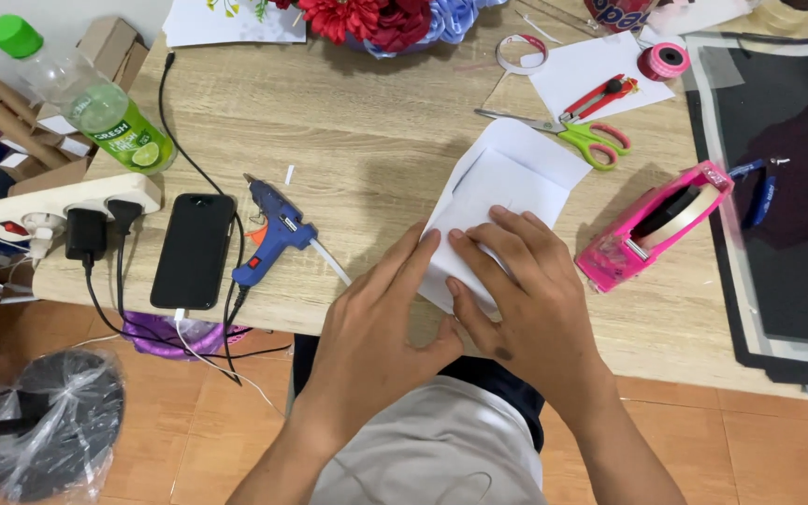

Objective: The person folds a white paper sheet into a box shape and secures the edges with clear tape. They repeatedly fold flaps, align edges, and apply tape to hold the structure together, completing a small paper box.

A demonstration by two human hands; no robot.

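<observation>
A folded white paper (507, 182) lies on the wooden table (367, 122) near its front edge. My left hand (376, 318) rests flat at the paper's lower left corner, fingertips touching its edge. My right hand (526, 290) presses down on the paper's lower part, fingers spread over it. Neither hand grips anything. The paper's near edge is hidden under my fingers.
A blue glue gun (273, 234), a black phone (194, 251) and a power strip (67, 201) lie left of the hands. A pink tape dispenser (652, 224) stands to the right, green-handled scissors (582, 136) and a red cutter (600, 96) behind. Black sheets (787, 187) cover the right side; a bottle (95, 98) lies far left.
</observation>
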